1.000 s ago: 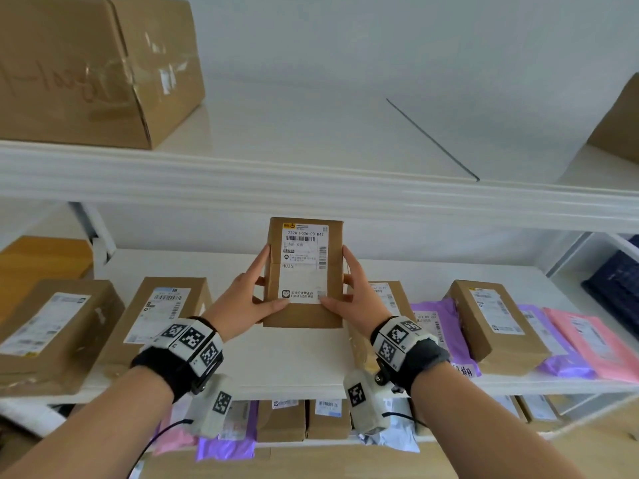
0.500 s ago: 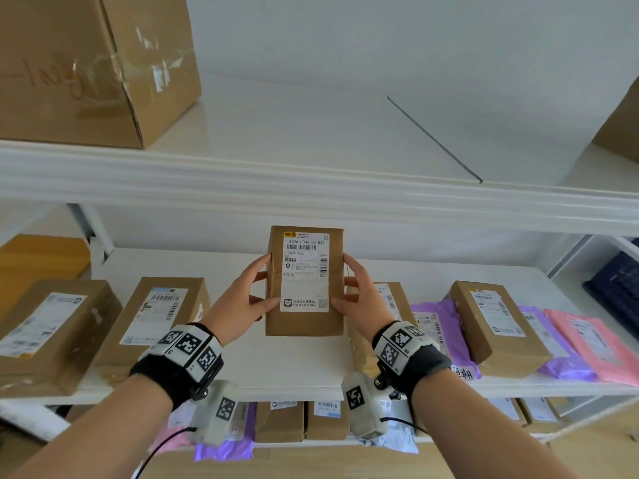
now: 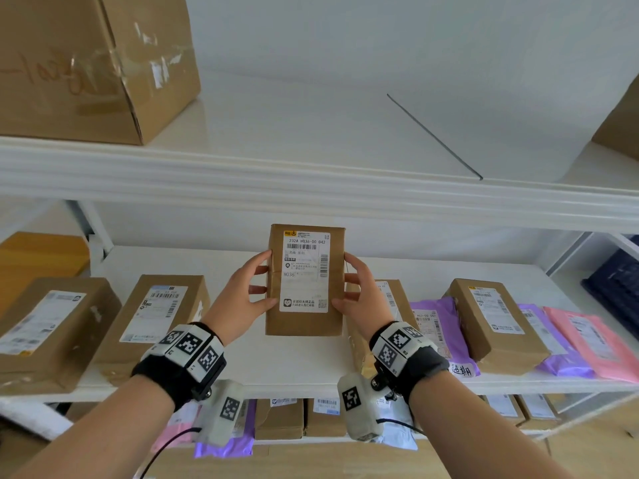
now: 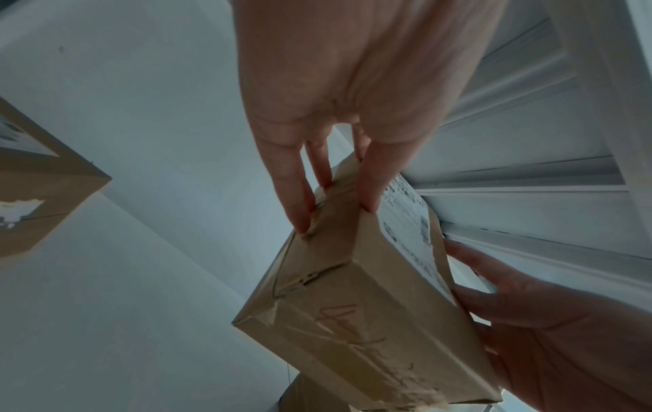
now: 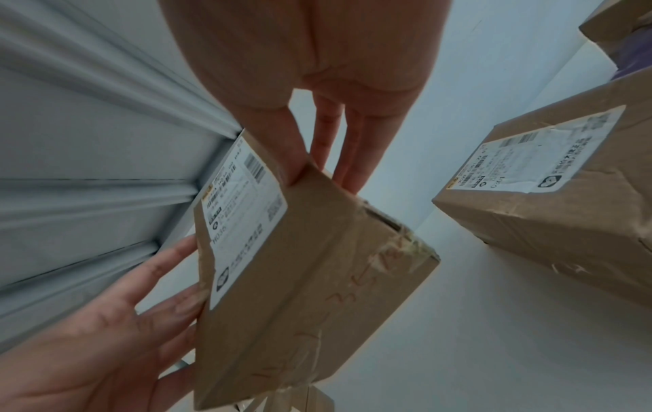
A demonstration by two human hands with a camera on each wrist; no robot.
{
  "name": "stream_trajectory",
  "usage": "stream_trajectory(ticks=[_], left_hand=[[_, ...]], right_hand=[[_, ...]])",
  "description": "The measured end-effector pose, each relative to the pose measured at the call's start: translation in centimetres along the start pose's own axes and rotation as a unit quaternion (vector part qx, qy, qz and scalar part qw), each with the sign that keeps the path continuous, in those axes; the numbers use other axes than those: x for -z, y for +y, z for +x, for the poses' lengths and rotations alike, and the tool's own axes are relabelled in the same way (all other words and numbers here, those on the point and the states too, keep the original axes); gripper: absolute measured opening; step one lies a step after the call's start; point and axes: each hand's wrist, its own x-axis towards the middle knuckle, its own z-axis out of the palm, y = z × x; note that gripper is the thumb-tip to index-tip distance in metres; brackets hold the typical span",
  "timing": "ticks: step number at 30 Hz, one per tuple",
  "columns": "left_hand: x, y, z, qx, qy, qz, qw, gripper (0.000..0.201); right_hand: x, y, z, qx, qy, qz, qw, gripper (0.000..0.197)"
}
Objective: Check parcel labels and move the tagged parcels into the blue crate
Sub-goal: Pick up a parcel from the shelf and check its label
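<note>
I hold a small brown cardboard parcel [image 3: 304, 319] upright over the middle shelf [image 3: 301, 361], its white shipping label [image 3: 304, 271] facing me. My left hand [image 3: 247, 292] grips its left edge, thumb on the front and fingers behind. My right hand [image 3: 356, 292] grips the right edge the same way. In the left wrist view the parcel [image 4: 370, 320] shows reddish handwriting on its lower side, with the left hand's fingers [image 4: 300, 195] on it. The right wrist view shows the parcel [image 5: 310, 278] and its label [image 5: 243, 211]. A dark blue crate-like thing [image 3: 619, 281] is cut off at the right edge.
Brown boxes [image 3: 52, 326] [image 3: 155, 312] [image 3: 494, 323], a purple mailer [image 3: 439, 333] and a pink mailer [image 3: 587, 340] lie on the middle shelf. The upper shelf's edge [image 3: 311, 188] hangs just above the parcel, with a big carton [image 3: 86, 63] on it. More parcels [image 3: 280, 416] fill the lower shelf.
The parcel has sunk slightly below the upper shelf's edge. Both hands keep hold of it, with the label still facing me.
</note>
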Motion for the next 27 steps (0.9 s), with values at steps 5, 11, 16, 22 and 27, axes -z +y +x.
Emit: stream_trajectory(ticks=[5,11,16,22,27], left_hand=[[0.0,-0.2,-0.1,-0.003,-0.007,0.007,1.000,0.083],[0.0,-0.3,0.0,-0.007,-0.013,0.016,1.000,0.086],[0.0,-0.6,0.0,-0.002,-0.012,0.015,1.000,0.084],[0.1,-1.3,-0.2,0.016,-0.026,0.004,1.000,0.083],[0.1,-2.0,-0.4,0.034,-0.032,0.000,0.999,0.082]], right_hand=[[-0.2,-0.4,-0.2,0.003,-0.003,-0.019,1.000,0.078],[-0.3,-0.4,-0.1,-0.002,-0.005,-0.024,1.000,0.084],[-0.3,-0.1,-0.1,-0.005,-0.009,-0.022,1.000,0.078],[-0.8,0.6,0.2,-0.013,-0.020,-0.030,0.999,0.077],[-1.4,1.2,0.5,-0.025,-0.037,-0.034,0.998,0.073]])
